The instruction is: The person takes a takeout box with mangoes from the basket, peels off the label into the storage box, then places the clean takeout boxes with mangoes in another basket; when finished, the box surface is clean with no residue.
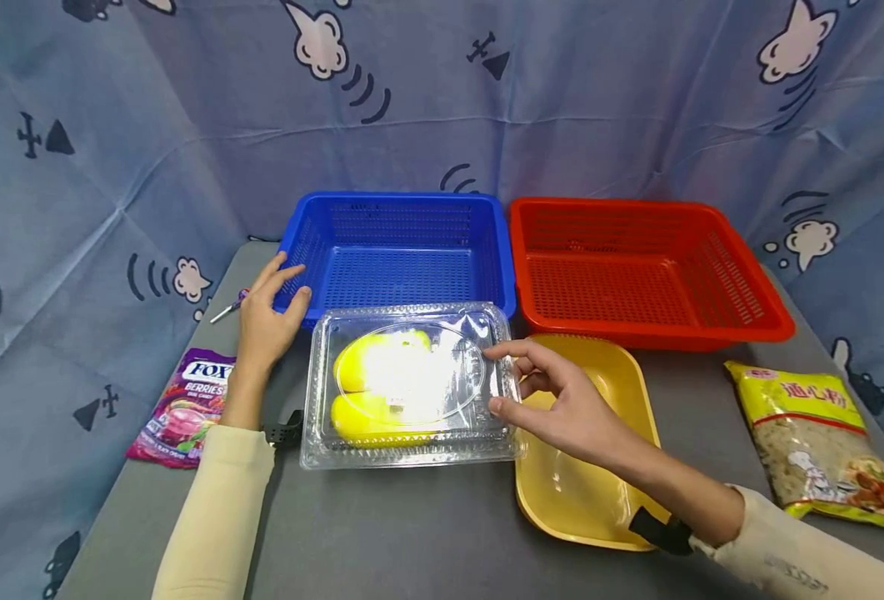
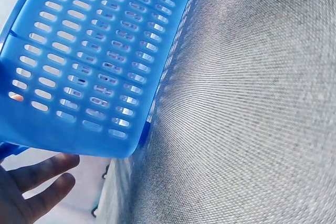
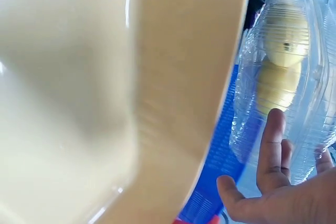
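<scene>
A clear plastic clamshell box (image 1: 404, 454) with yellow, rounded items (image 1: 370, 421) inside is in the middle of the head view, in front of the blue basket (image 1: 412, 208). My right hand (image 1: 554, 400) is at the box's right edge, fingers spread and loosely bent. In the right wrist view its fingertips overlap the box, while the thumb stands apart; contact is hard to judge. My left hand (image 1: 267, 321) is by the blue basket's left front corner, fingers extended. The left wrist view shows two of its fingers (image 2: 47, 182) beside the basket wall.
A red basket (image 1: 659, 333) stands beside the blue one. Below it is a yellow basin (image 1: 584, 508), partly under my right arm. A purple FOX candy bag (image 1: 179, 417) and a pen-like item (image 1: 227, 308) lie left; a yellow-topped pasta bag (image 1: 816, 433) lies right.
</scene>
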`<state>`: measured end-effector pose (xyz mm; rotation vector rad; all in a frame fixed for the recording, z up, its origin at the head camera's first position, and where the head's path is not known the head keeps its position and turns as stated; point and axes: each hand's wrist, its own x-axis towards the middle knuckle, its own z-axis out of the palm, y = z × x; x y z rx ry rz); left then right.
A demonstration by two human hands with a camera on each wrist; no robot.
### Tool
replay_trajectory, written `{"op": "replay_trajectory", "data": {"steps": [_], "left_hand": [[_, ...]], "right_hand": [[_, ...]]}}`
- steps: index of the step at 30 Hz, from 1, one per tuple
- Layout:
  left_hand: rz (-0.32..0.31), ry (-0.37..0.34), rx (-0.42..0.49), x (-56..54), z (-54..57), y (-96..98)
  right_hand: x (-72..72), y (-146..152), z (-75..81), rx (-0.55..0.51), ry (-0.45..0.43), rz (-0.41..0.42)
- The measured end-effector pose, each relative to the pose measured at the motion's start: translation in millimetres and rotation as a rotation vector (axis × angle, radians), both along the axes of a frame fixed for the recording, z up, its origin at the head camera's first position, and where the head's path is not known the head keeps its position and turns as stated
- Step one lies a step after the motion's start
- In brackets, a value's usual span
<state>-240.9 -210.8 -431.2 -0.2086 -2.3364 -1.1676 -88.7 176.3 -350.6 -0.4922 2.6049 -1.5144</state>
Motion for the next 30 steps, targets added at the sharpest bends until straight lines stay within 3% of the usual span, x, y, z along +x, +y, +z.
{"op": "replay_trajectory", "data": {"steps": [9, 21, 26, 30], "left_hand": [[0.002, -0.012, 0.005, 0.3, -0.1, -0.6], [-0.002, -0.037, 0.004, 0.0, -0.7, -1.5], [-0.013, -0.047, 0.015, -0.2, 0.4, -1.9], [-0.010, -0.047, 0.020, -0.7, 0.2, -1.5]], "right_hand": [[0.0, -5, -17.6, 0.012, -0.093, 0.004], [-1.8, -6, -19.2, 0.063, -0.114, 0.039], [-6.0, -4, -15.2, 0.185, -0.107, 0.104], [-8.1, -3, -12.1, 0.356, -0.035, 0.152]]}}
